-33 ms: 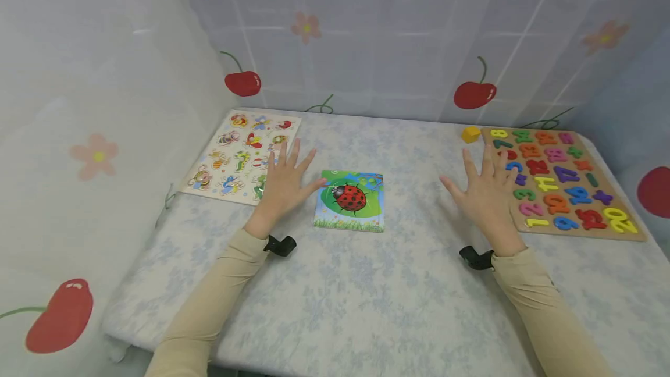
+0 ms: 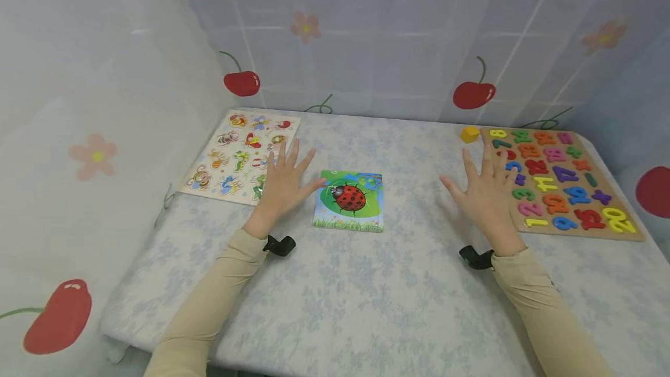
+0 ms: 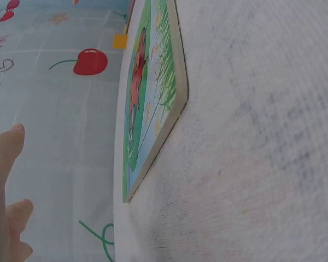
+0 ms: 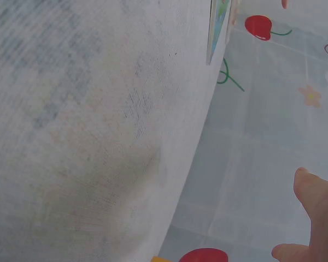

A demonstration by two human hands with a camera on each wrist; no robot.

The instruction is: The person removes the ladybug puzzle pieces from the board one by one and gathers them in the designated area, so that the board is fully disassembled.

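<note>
Both hands are spread with straight fingers and hold nothing. My left hand hovers between the white insect puzzle board and a square ladybug puzzle, its thumb near the ladybug puzzle's upper left corner. From the left wrist view the ladybug puzzle lies flat as a thin board with a pale edge. My right hand hovers by the left edge of the tan number board, partly covering some of its colourful numerals. Only a few of that hand's fingers show in the right wrist view.
A small yellow block sits at the back, beside the number board's upper left corner. The table wears a pale blue patterned cloth. Curtains printed with cherries, flowers and hearts stand behind and at the sides. Each wrist carries a black strap.
</note>
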